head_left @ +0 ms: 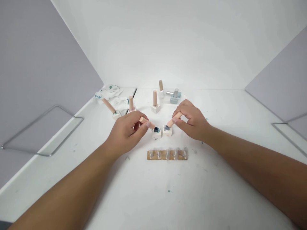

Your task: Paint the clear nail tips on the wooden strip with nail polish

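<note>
Two white nail polish bottles stand side by side in the middle, their dark necks uncovered. My left hand [130, 129] pinches a peach nail polish cap [147, 122], tilted, its lower end at the neck of the left bottle [156, 133]. My right hand [192, 120] grips a second peach cap [174, 119], slanted over the right bottle [167, 131]. Any brush under either cap is hidden. Closer to me lies a brown strip [165, 157] with several clear false nails [167, 154] set along it.
Behind my hands stand capped bottles: one in the centre [155, 108], one farther back [161, 88], two on the left [116, 114]. A clear tray [176, 98] holds silver-capped items. Crumpled stained tissue [110, 92] lies back left. Metal wire frames [55, 131] flank the table.
</note>
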A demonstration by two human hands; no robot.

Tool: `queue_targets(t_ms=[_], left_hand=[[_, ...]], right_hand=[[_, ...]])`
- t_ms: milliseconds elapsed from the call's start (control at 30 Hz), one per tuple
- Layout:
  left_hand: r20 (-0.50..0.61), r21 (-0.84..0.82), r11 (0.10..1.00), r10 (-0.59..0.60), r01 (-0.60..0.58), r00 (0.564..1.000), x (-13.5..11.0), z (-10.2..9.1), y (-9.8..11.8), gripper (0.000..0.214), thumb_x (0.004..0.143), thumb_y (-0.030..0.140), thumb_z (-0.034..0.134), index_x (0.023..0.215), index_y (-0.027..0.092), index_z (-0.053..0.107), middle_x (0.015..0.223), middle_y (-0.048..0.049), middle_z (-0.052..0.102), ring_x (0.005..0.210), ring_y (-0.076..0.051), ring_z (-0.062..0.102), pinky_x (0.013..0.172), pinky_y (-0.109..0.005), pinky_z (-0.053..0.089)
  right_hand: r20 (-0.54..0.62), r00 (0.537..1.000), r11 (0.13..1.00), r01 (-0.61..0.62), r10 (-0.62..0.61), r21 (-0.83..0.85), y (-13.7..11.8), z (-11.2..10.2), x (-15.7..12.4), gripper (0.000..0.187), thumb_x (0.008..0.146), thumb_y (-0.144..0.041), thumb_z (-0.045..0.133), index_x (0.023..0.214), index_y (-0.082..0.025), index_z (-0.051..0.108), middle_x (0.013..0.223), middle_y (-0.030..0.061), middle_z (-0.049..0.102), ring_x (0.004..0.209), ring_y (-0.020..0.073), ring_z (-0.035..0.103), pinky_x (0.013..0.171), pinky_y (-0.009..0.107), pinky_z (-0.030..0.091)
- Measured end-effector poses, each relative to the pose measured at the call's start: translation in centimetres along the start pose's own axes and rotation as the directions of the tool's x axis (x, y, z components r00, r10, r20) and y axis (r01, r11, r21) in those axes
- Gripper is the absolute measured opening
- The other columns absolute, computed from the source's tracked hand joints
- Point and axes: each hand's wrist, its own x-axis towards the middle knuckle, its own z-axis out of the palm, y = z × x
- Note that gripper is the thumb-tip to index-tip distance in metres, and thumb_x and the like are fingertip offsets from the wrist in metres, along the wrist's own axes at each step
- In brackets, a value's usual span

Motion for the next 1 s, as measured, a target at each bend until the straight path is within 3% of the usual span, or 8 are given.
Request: queue_targets(t_ms=[300,600,1000], left_hand=[[0.117,0.063,0.997,-0.04,0.033,0.992,0.8,0.5,0.5,0.023,0.092,0.035,0.054,0.082,0.019,0.067,0.067,0.0012,0.059,0.053,-0.01,0.043,0.053,-0.024,0.033],[0.261,0.046,0.979,-0.202,0.197,0.944,1.3,1.2,0.4,0.029,0.09,0.046,0.058,0.078,0.02,0.065,0.064,0.0023,0.055,0.056,-0.012,0.044,0.052,-0.025,0.03],[0.244,0.155,0.986,-0.1,0.063,0.965,1.3,1.3,0.4,0.025,0.096,0.039,0.048,0.083,0.021,0.06,0.076,0.0004,0.061,0.061,-0.014,0.051,0.056,-0.026,0.035]], right_hand=[[0.098,0.994,0.999,-0.041,0.043,-0.027,-0.5,0.1,0.5,0.02,0.091,-0.029,0.059,0.073,-0.023,0.062,0.069,0.0018,0.066,0.081,0.0207,0.049,0.075,0.035,0.041],[0.184,0.978,0.995,-0.096,0.097,-0.012,-0.9,0.1,0.8,0.022,0.092,-0.033,0.06,0.074,-0.021,0.062,0.071,0.0024,0.064,0.084,0.021,0.049,0.076,0.035,0.04],[0.214,0.975,0.998,-0.06,0.063,-0.02,-1.0,0.2,0.7,0.021,0.094,-0.026,0.051,0.074,-0.021,0.054,0.072,0.0031,0.063,0.083,0.0215,0.047,0.083,0.039,0.039]])
